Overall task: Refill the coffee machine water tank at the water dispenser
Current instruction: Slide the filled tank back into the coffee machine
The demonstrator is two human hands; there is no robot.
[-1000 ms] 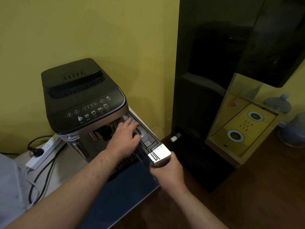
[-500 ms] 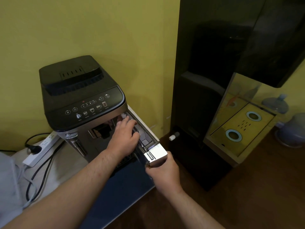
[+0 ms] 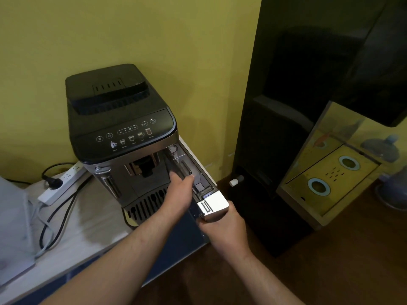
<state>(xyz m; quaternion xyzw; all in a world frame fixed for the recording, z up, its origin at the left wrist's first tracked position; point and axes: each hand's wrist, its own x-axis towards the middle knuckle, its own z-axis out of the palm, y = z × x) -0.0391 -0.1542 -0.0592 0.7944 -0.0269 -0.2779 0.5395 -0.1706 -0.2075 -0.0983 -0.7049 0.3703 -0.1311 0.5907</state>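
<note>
The water tank sticks part way out of the right side of the coffee machine, which stands on a table against the yellow wall. The right hand grips the tank's silver front end from below, fingers curled round it and the thumb up its near side. The left hand lies over the top of the tank just behind that front end, its fingers close together with the tips down on the dark handle inside; whether they hook round it cannot be told. The black water dispenser stands near, to the right. A power strip lies left of the machine.
</note>
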